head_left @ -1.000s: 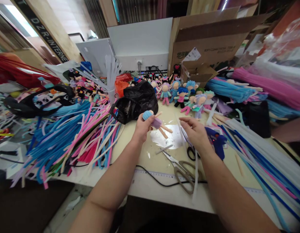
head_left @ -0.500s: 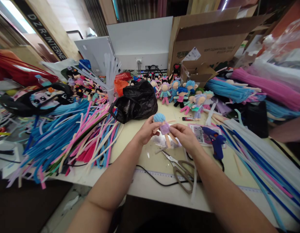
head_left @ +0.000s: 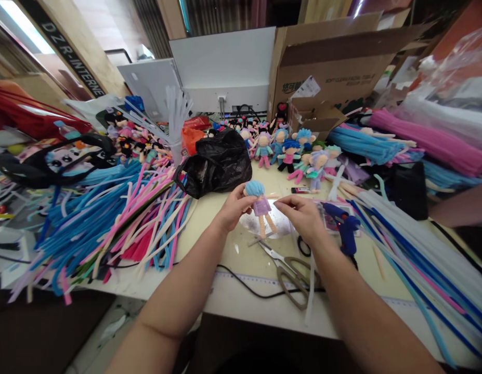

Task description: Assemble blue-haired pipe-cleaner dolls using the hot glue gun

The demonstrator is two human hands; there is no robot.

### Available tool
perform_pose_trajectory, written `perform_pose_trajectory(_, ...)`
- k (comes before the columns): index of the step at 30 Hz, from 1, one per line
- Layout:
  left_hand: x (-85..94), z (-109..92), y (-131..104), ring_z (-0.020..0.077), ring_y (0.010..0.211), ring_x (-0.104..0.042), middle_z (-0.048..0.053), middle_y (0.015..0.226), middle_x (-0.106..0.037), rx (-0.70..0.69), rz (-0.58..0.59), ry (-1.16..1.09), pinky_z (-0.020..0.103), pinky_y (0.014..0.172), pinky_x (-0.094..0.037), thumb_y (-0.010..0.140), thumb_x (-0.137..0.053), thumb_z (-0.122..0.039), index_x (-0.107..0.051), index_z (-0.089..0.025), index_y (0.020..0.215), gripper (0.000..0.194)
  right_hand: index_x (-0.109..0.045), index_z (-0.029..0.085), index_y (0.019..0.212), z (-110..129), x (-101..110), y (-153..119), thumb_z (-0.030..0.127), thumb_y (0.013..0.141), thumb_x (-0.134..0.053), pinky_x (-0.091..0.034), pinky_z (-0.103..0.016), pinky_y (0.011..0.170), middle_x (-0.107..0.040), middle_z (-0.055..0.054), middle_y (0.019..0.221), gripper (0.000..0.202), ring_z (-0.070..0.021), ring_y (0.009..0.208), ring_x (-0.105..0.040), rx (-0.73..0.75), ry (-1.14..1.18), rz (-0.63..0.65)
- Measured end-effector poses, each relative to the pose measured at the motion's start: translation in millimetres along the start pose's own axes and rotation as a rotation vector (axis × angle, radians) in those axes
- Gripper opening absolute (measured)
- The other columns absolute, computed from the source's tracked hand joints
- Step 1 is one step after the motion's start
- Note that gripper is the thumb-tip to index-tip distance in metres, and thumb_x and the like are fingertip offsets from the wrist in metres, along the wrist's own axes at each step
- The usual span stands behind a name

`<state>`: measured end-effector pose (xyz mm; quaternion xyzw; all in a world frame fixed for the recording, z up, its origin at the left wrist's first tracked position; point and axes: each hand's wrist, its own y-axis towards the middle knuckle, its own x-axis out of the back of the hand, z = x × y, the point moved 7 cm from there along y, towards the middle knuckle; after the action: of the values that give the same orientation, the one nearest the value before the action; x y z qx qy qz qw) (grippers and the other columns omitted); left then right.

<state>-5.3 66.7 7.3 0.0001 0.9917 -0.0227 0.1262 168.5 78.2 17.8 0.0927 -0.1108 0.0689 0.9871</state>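
Observation:
A small doll (head_left: 261, 206) with blue hair, a purple body and peach legs is upright above the table. My left hand (head_left: 236, 208) grips it at the head and arm on its left side. Just right of the doll, my right hand (head_left: 297, 212) has thumb and forefinger pressed together, apart from the doll's body; whatever they hold, if anything, is too small to make out. Below lie scissors (head_left: 289, 270) with open blades and a clear plastic sheet (head_left: 279, 226). A blue glue gun (head_left: 344, 226) rests right of my right hand.
Fuzzy coloured stems (head_left: 88, 218) pile up at left, more (head_left: 416, 234) at right. A black plastic bag (head_left: 221, 161) sits behind my left hand. Finished-looking dolls (head_left: 289, 156) stand before a cardboard box (head_left: 326, 67). A black cable (head_left: 248, 290) crosses the front.
My right hand has come away from the doll's purple body and sits slightly to its right. The doll's legs hang straighter, and my left hand still holds it.

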Motion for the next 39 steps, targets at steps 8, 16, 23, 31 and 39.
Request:
perform_pose_trajectory(8, -6.3, 4, -1, 0.01, 0.065, -0.053, -0.001, 0.084, -0.063, -0.07, 0.031, 0.079, 0.023, 0.054, -0.037, 0.064, -0.071, -0.025, -0.054, -0.019, 0.11, 0.05, -0.062, 0.019, 0.066, 11, -9, -10, 0.031, 0.075, -0.063, -0.039, -0.029, 0.063, -0.058, -0.001, 0.069, 0.015, -0.0144, 0.063, -0.05, 0.19, -0.231, -0.063)
perform_pose_trajectory(16, -7.4, 4, -2, 0.008, 0.059, -0.05, -0.001, 0.079, -0.061, -0.019, 0.023, -0.025, 0.022, 0.054, -0.037, 0.061, -0.075, -0.026, -0.056, -0.017, 0.107, 0.051, -0.051, 0.02, 0.069, -6, -8, 1, 0.039, 0.077, -0.056, -0.034, -0.026, 0.056, -0.048, 0.003, 0.063, 0.021, -0.0121, 0.059, -0.042, 0.007, 0.13, 0.027)
perform_pose_trajectory(23, -15.0, 7, -7, 0.0143, 0.081, -0.058, 0.001, 0.102, -0.061, 0.0, 0.079, 0.026, 0.022, 0.061, -0.046, 0.06, -0.079, -0.028, -0.048, -0.029, 0.124, 0.071, -0.051, 0.02, 0.07, -5, -16, -2, 0.038, 0.078, -0.056, -0.034, -0.027, 0.059, -0.048, 0.003, 0.064, 0.02, -0.0125, 0.061, -0.043, 0.011, 0.093, 0.062)
perform_pose_trajectory(31, -6.5, 2, -4, 0.0145, 0.084, -0.059, 0.001, 0.098, -0.062, -0.118, -0.08, 0.11, 0.026, 0.073, -0.049, 0.059, -0.077, -0.021, -0.051, -0.023, 0.118, 0.065, -0.048, 0.021, 0.068, 2, -20, -6, 0.039, 0.078, -0.054, -0.03, -0.027, 0.054, -0.042, 0.005, 0.06, 0.021, -0.0116, 0.057, -0.037, 0.023, 0.093, 0.077)
perform_pose_trajectory(39, 8.4, 2, 0, 0.0155, 0.076, -0.06, 0.002, 0.094, -0.064, -0.066, -0.126, 0.029, 0.025, 0.06, -0.049, 0.06, -0.078, -0.029, -0.051, -0.023, 0.114, 0.061, -0.046, 0.022, 0.069, 2, 0, -1, 0.038, 0.085, -0.046, -0.037, -0.028, 0.061, -0.048, 0.003, 0.063, 0.023, -0.0138, 0.062, -0.046, 0.039, 0.059, 0.015)
